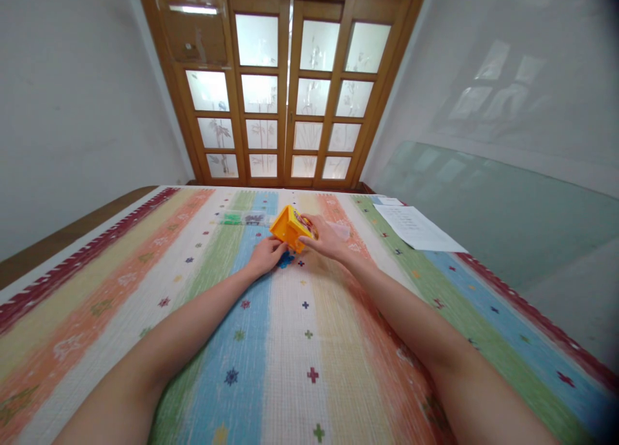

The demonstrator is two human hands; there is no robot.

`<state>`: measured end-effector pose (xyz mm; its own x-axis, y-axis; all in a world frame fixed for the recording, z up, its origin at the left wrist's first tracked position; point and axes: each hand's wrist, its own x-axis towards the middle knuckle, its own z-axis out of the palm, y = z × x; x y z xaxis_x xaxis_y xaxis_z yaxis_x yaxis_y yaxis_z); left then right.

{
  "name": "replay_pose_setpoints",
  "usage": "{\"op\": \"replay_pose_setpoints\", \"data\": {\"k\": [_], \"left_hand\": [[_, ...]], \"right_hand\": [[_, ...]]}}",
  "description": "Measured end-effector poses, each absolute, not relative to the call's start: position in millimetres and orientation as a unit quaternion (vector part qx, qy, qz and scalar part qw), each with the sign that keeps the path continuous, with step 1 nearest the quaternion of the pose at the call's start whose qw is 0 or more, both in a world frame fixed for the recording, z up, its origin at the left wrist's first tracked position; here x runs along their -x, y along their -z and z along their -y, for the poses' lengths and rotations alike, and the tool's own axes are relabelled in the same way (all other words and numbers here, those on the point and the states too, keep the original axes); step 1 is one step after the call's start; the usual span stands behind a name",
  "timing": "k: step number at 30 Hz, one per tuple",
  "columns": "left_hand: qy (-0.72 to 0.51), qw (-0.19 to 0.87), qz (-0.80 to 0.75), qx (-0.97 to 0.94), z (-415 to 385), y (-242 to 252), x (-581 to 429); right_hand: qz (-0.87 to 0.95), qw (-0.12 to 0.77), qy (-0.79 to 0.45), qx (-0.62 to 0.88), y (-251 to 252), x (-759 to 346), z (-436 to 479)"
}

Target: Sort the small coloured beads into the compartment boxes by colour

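Note:
My right hand (326, 237) grips a yellow plastic box (289, 231) from its right side, thumb on the near face. The box is tilted above the cloth, and a patterned, darker-coloured face shows beside my fingers. My left hand (265, 257) is low at the box's left corner, with its fingers drawn together. What these fingers hold, if anything, I cannot make out. Small blue pieces (286, 260) lie on the cloth right beside my left fingertips, under the box.
Clear packs with green pieces (232, 218) and dark pieces (254, 219) lie behind my left hand. A pale pinkish sheet (341, 230) is behind my right hand. Printed paper (418, 227) lies at the right on the striped tablecloth (290, 367). Glass-paned doors stand beyond the table.

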<state>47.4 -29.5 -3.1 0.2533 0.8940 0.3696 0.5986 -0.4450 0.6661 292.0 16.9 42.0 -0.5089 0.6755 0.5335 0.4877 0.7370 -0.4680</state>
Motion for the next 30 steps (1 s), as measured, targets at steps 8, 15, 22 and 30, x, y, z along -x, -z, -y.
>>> {"op": "replay_pose_setpoints", "data": {"k": [8, 15, 22, 30], "left_hand": [[-0.373, 0.165, -0.545, -0.733, 24, 5, -40], [-0.397, 0.183, -0.592, -0.677, 21, 4, -30], [-0.492, 0.147, -0.565, -0.646, 18, 3, -23], [-0.544, 0.133, -0.530, -0.637, 21, 0, -28]], "right_hand": [[0.872, 0.401, -0.075, 0.272, -45, -292, 15], [0.895, 0.390, -0.041, 0.214, -31, -297, 22], [0.898, 0.399, -0.015, 0.184, -23, -289, 28], [0.890, 0.417, 0.008, 0.184, -18, -291, 27]]}}
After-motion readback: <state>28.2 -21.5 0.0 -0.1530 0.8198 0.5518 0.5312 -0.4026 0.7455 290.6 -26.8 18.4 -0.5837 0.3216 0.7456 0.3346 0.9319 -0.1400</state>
